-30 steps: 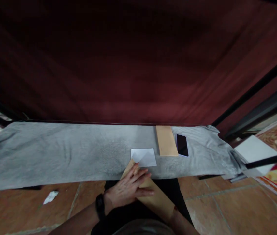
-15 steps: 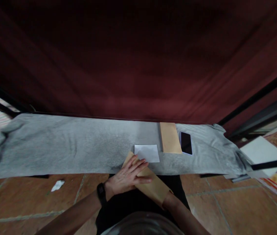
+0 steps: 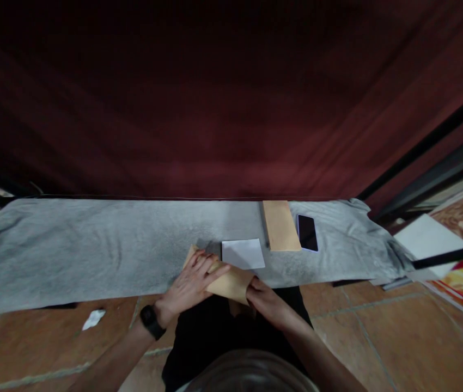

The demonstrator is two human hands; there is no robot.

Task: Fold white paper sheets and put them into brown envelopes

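Observation:
A brown paper envelope (image 3: 231,282) lies across my lap at the front edge of the cloth-covered surface, bulging at its right end. My left hand (image 3: 193,283), with a black watch at the wrist, presses over its left part, fingers across the top and thumb stretched along it. At the right end, my right hand (image 3: 264,300) grips the envelope's opening; its fingertips are hidden by the paper. Just beyond the envelope, a white stack of paper or card (image 3: 243,253) lies flat on the grey cloth.
Grey cloth (image 3: 92,245) covers a long narrow surface before a dark red curtain (image 3: 215,136). Another flat brown envelope (image 3: 281,226) and a phone (image 3: 307,233) lie to the right. Black bars (image 3: 431,141) stand at the right. A crumpled white scrap (image 3: 93,319) is on the tiled floor.
My right hand has drawn partly out of the envelope, so more of it shows. The envelope has shifted left and lies more level, and my left hand has moved left with it.

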